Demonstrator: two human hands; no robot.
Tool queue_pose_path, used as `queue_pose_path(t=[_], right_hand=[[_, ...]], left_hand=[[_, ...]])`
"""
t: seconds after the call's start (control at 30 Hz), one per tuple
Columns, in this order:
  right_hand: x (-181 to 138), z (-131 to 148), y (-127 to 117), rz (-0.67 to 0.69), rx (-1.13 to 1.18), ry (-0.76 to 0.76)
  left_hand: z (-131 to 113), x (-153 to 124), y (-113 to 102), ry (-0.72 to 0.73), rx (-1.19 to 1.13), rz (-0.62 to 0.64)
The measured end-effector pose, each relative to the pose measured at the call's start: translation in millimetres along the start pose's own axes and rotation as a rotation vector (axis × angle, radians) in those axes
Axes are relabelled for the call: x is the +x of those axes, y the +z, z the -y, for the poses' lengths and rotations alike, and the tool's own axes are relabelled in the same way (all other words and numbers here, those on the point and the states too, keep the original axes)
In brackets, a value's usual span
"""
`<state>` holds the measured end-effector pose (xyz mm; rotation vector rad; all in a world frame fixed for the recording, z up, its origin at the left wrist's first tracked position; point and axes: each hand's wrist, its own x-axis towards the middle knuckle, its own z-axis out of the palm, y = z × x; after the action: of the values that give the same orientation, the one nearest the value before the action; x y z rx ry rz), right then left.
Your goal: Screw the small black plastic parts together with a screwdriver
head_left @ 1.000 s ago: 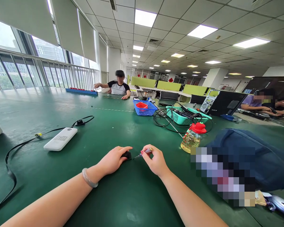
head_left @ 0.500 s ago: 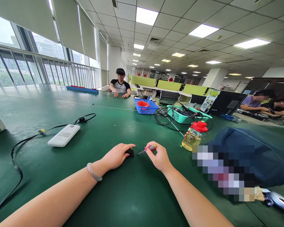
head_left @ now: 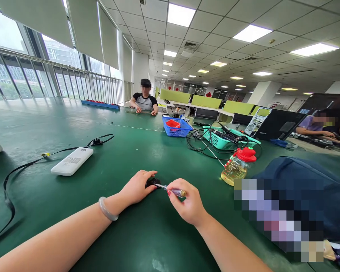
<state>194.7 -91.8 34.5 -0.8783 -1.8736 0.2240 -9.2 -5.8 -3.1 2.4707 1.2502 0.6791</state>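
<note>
On the green tabletop [head_left: 170, 234], a small black part [head_left: 153, 183] lies under the fingers of my left hand [head_left: 137, 187], which grips its near side between thumb and fingers. Its exact kind is too small to make out. My right hand [head_left: 188, 202] is closed around a screwdriver [head_left: 177, 192] with a clear purple handle. The screwdriver's metal tip points left and reaches the black part, seeming to touch it. A pale bangle circles my left wrist.
A white power bank [head_left: 73, 161] and black strap [head_left: 25, 165] lie left. Right are a red-lidded bottle [head_left: 235, 168], a dark blue bag [head_left: 300, 200], a blue basket [head_left: 177, 128] and a teal basket [head_left: 221, 141] of cables. A person [head_left: 144, 99] sits across the table.
My right hand has turned and the screwdriver tip has moved left onto the black part. My left hand keeps its hold. The view has shifted slightly.
</note>
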Motion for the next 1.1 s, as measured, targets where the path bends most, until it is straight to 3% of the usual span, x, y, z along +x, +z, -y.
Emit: queue_pose_path(t=[0.27, 0.63, 1.1], right_hand=[[-4, -1, 6, 0.118, -0.114, -0.155], [-4, -2, 6, 0.182, -0.341, -0.268], [-6, -1, 10, 0.229, -0.457, -0.402]], left_hand=[[-3, 0, -5, 0.012, 0.012, -0.012], [-4, 1, -7, 0.018, -0.007, 0.008], [-6, 0, -9, -0.002, -0.007, 0.047]])
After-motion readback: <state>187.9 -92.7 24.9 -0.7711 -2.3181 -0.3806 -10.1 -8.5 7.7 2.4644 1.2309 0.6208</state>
